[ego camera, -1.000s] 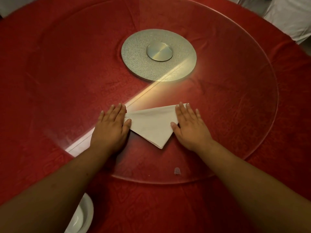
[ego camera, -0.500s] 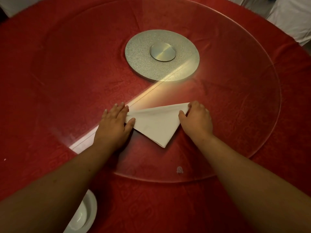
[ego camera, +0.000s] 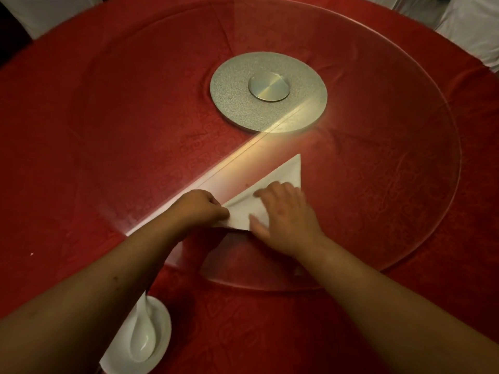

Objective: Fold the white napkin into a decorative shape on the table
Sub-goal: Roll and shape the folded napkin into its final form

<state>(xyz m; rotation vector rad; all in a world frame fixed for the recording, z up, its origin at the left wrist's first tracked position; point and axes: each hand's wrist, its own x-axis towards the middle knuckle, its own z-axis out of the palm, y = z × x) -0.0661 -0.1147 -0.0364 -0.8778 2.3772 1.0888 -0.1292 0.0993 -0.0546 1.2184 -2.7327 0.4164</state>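
Napkin swung round since earlier, tip now far-right; left hand pinching its corner, right hand spread flat on it.

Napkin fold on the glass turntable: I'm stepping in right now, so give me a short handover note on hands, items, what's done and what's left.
Left hand: closed, pinching the near-left corner of the white napkin.
Right hand: open, palm down, pressing the napkin's near part flat.
Napkin: a folded triangle on the glass turntable, its free tip pointing away toward the silver hub. A white dish with a spoon sits near the table's edge, untouched.
Done: the first folds, giving a triangle.
Left: the remaining folds that make the decorative shape; the final form is not yet visible.
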